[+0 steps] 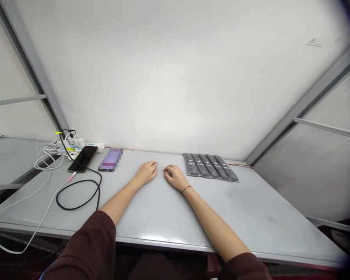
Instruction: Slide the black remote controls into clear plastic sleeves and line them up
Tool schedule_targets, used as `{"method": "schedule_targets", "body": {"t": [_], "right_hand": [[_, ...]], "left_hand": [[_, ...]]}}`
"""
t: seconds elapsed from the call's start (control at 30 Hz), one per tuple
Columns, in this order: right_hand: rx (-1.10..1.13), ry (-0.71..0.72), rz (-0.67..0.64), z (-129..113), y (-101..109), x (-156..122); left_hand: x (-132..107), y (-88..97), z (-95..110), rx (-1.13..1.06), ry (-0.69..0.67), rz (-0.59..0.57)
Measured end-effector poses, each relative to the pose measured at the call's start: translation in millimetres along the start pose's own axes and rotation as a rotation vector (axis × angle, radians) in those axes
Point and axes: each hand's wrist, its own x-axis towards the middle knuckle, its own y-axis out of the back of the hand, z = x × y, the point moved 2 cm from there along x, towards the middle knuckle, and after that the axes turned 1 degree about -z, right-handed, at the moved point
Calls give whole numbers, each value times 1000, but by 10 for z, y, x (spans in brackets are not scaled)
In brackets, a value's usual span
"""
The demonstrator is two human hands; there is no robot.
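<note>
My left hand (147,172) rests on the grey table, its fingers loosely bent and slightly apart, with nothing in it. Beside it, a short gap away, my right hand (175,177) lies on the tabletop with relaxed fingers, also holding nothing. A thin dark band circles the right wrist. To the right of that hand, several black remote controls (202,165) lie side by side in clear plastic sleeves, buttons facing up. Neither hand touches them.
Left of my hands lie a purple pixelated phone-shaped item (111,159) and a dark-screened smartphone (83,158) plugged into a cable. Behind it sits a white power strip (93,146) with chargers and tangled white cables. A black cable (76,209) loops across the table. A white panel (175,77) rises behind.
</note>
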Motion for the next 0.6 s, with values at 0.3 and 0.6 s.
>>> {"method": "schedule_targets", "body": {"t": [0.3,0.6], "right_hand": [[-143,-92,-69,-38,18,-13],[-173,-134,-132,-44,33,-4]], "left_hand": [[8,28,72,-74,-72,-39],[27,-45,65,-51,-19,-146]]}}
